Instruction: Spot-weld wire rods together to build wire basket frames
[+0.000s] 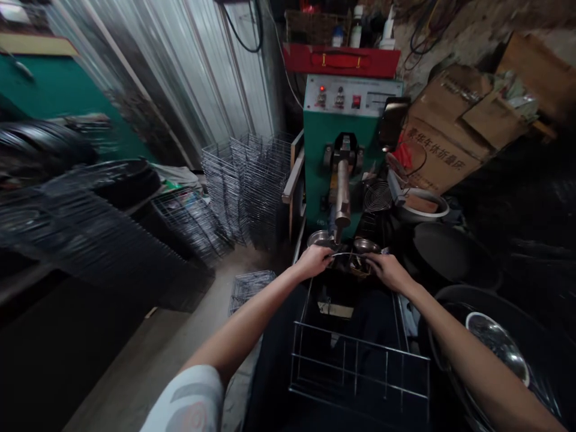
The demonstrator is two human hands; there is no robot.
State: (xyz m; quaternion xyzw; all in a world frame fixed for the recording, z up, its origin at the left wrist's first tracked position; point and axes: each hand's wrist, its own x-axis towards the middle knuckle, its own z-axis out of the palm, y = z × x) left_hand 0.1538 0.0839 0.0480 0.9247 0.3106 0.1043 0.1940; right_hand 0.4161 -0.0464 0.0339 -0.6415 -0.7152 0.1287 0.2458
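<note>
My left hand (314, 261) is closed on one end of a thin curved metal wire (345, 254), and my right hand (387, 268) is closed at its other end. The wire spans the gap between them, just below the metal arm (342, 192) of a green machine (315, 156). A rectangular wire frame (360, 346) lies over my lap, its upper part reaching under my hands. Two small metal bowls sit behind the hands, the left one (319, 238) and the right one (366, 245). My fingertips are partly hidden.
Stacked wire racks (247, 186) stand left of the machine. Cardboard boxes (443, 150) lean at the back right. Black round basins (450, 255) and a shiny metal bowl (497, 345) are at the right. A red case (342, 60) lies on the machine.
</note>
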